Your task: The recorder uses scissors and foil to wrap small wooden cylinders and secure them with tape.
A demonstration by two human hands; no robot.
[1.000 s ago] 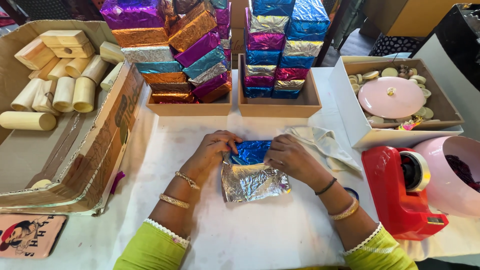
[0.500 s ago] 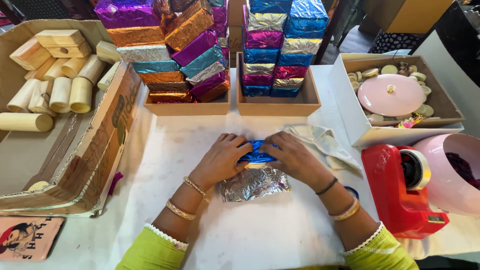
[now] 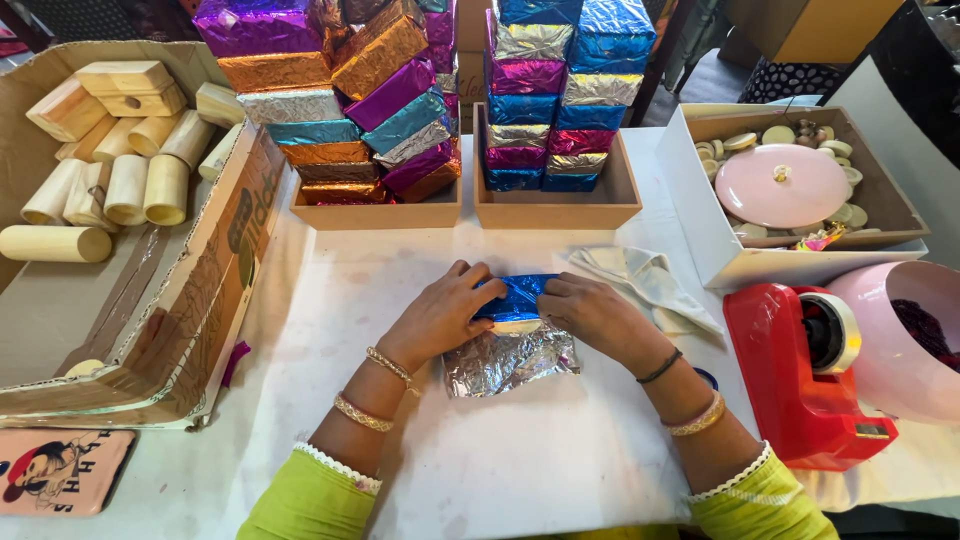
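From the head camera, looking straight down: both hands meet at the middle of the white table, pressed onto a small block half-wrapped in foil. The left hand is curled over the block's left end, fingers clamped on the blue flap. The right hand mirrors it on the right end, fingers tucked in tight, holding the fold down. Neither hand is spread wide; both grip the foil.

The wrap looks partway done, I'd say. The blue side is folded over the top, but a crinkled silver sheet trails loose on the near side of the block, toward the person, not yet closed or taped.

Beyond the block, two shallow wooden trays: the left tray is piled with finished parcels in purple, orange, silver and teal, the right tray stacked in blue, magenta and silver. Plenty finished there.

Left of the block, an open cardboard box holds bare wooden blocks and cylinders, unwrapped. Right of the block, near the right wrist, a red tape dispenser stands untouched, beside a pink bowl. A folded cloth lies just beside the right hand.
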